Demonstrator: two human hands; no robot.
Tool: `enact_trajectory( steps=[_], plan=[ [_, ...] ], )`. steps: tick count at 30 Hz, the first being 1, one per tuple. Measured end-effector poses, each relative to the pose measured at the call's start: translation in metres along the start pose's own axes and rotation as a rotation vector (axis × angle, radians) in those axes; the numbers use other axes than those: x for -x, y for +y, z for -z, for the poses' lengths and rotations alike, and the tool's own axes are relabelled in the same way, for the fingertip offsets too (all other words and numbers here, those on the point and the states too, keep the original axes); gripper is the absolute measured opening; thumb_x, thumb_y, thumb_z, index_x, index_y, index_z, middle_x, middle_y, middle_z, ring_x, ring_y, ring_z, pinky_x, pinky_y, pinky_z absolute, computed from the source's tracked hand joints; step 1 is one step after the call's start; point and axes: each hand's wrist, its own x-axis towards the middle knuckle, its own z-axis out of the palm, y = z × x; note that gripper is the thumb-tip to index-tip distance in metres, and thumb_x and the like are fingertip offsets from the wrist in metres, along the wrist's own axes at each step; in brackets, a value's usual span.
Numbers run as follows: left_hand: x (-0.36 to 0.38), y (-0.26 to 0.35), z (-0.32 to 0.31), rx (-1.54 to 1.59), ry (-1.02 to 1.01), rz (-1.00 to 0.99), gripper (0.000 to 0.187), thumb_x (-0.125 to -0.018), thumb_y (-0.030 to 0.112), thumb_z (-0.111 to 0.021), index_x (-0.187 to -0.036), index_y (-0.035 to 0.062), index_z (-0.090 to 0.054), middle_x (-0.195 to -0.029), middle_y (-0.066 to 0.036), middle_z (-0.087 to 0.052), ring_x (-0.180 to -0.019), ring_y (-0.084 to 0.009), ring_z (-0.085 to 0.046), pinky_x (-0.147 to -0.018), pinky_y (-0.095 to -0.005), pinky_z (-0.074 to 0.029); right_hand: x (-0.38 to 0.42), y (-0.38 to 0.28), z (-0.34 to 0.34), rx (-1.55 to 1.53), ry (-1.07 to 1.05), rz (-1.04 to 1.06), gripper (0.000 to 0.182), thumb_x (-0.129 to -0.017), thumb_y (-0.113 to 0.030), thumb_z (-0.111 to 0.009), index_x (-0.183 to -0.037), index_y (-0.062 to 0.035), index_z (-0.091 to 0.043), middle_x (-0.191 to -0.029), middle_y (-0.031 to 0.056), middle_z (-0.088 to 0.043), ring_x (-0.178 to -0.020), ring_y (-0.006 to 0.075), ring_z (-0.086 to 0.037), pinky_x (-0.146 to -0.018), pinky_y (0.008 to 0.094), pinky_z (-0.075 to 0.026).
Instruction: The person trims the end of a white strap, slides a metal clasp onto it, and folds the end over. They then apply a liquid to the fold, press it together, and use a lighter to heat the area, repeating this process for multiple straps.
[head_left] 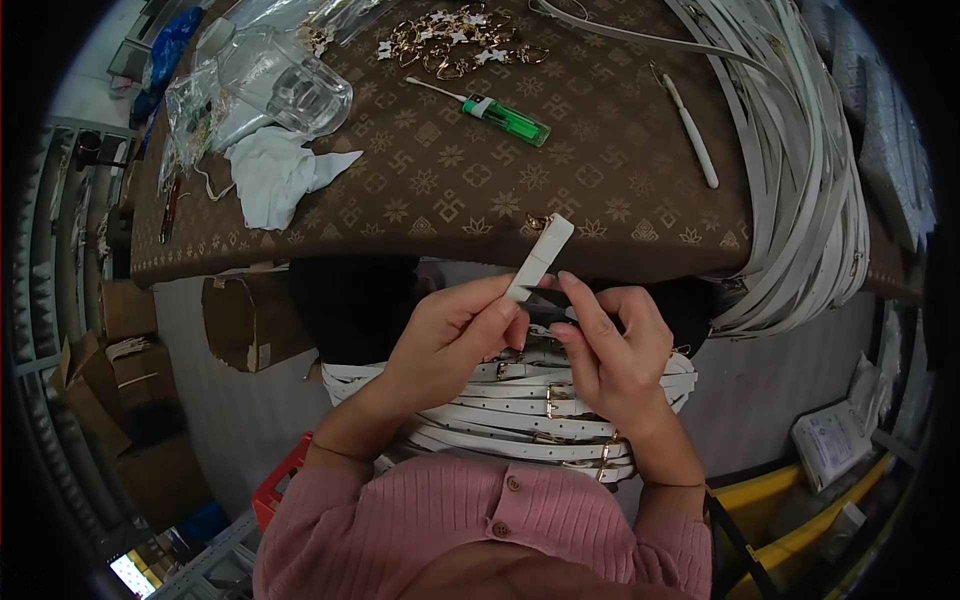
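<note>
My left hand (445, 335) pinches a white belt (543, 252) near one end, which sticks up past the fingers toward the table edge. A bit of gold hardware shows beside the belt's far end. My right hand (622, 350) is closed around small black snips (549, 298), whose blades lie against the belt close to my left fingertips. Whether the blades touch a thread cannot be made out. Below both hands, a stack of white belts (480, 415) with gold buckles lies across my lap.
On the brown patterned table (400, 215) lie a green lighter (512, 120), a white-handled pointed tool (692, 135), gold charms (455, 42), a white cloth (275, 178) and a clear plastic bottle (310, 92). Many white straps (815, 170) hang over its right side. Cardboard boxes (245, 320) stand lower left.
</note>
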Motion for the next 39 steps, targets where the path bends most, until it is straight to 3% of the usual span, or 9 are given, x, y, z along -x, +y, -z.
enact_trajectory(
  steps=[4,7,24,29,33,35,39],
  plan=[
    [-0.001,-0.005,-0.003,-0.053,0.025,-0.082,0.028,-0.089,0.005,-0.037,-0.11,-0.0033,-0.051,-0.069,-0.001,-0.051,-0.055,-0.0016,-0.037,-0.048,-0.0154,-0.03,0.003,-0.001,-0.002,0.019,0.022,0.027,0.039,-0.066,-0.015,-0.07,-0.103,-0.0063,-0.061,-0.064,0.0044,-0.045,-0.052,0.0168,-0.042,-0.044,0.0263,-0.034],
    [0.001,-0.001,-0.002,-0.081,-0.021,-0.045,0.023,-0.091,0.012,-0.038,-0.105,-0.0011,-0.052,-0.071,0.001,-0.05,-0.061,-0.0021,-0.039,-0.053,-0.0163,-0.033,0.004,0.001,-0.004,0.048,0.049,0.038,0.038,-0.066,-0.015,-0.07,-0.102,-0.0071,-0.061,-0.064,0.0039,-0.044,-0.051,0.0163,-0.042,-0.043,0.0259,-0.033],
    [0.002,0.004,-0.007,-0.034,0.0,0.019,0.021,-0.091,0.009,-0.037,-0.101,-0.0018,-0.052,-0.07,0.0,-0.051,-0.057,-0.0013,-0.036,-0.05,-0.0155,-0.03,0.009,-0.001,-0.003,0.193,0.109,0.095,0.033,-0.065,-0.018,-0.069,-0.097,-0.0082,-0.064,-0.062,0.0003,-0.041,-0.049,0.0134,-0.04,-0.039,0.0242,-0.03],
    [0.002,0.004,-0.008,-0.039,0.008,0.026,0.02,-0.091,0.009,-0.038,-0.099,-0.0018,-0.052,-0.069,0.0,-0.051,-0.056,-0.0012,-0.036,-0.049,-0.0154,-0.03,0.01,-0.004,0.002,0.168,0.015,0.049,0.039,-0.064,-0.01,-0.071,-0.101,-0.0049,-0.062,-0.065,0.0039,-0.047,-0.052,0.0164,-0.043,-0.044,0.0263,-0.034],
    [0.0,0.002,-0.004,0.015,-0.011,0.062,0.026,-0.091,0.01,-0.037,-0.109,-0.0015,-0.052,-0.069,0.001,-0.049,-0.056,-0.001,-0.036,-0.049,-0.015,-0.029,0.003,0.009,-0.001,0.037,0.071,0.057,0.031,-0.068,-0.015,-0.068,-0.097,-0.0045,-0.063,-0.063,0.0019,-0.042,-0.048,0.0144,-0.04,-0.041,0.0252,-0.033],
    [-0.001,0.003,-0.002,0.043,-0.024,0.072,0.029,-0.091,0.01,-0.037,-0.114,-0.0012,-0.051,-0.069,0.001,-0.049,-0.056,-0.001,-0.036,-0.049,-0.0148,-0.029,-0.011,0.011,0.011,-0.118,0.201,-0.246,0.029,-0.072,-0.013,-0.066,-0.099,-0.0008,-0.061,-0.064,0.0053,-0.043,-0.049,0.0171,-0.042,-0.044,0.0273,-0.036],
    [0.0,0.003,0.0,0.047,-0.045,0.065,0.032,-0.091,0.01,-0.037,-0.118,-0.0009,-0.048,-0.069,0.002,-0.048,-0.057,-0.0008,-0.036,-0.05,-0.0144,-0.029,-0.044,0.047,0.017,0.137,0.118,-0.376,0.028,-0.075,-0.01,-0.064,-0.101,-0.0006,-0.06,-0.07,0.0089,-0.05,-0.053,0.0201,-0.047,-0.049,0.0289,-0.04]
  ],
)
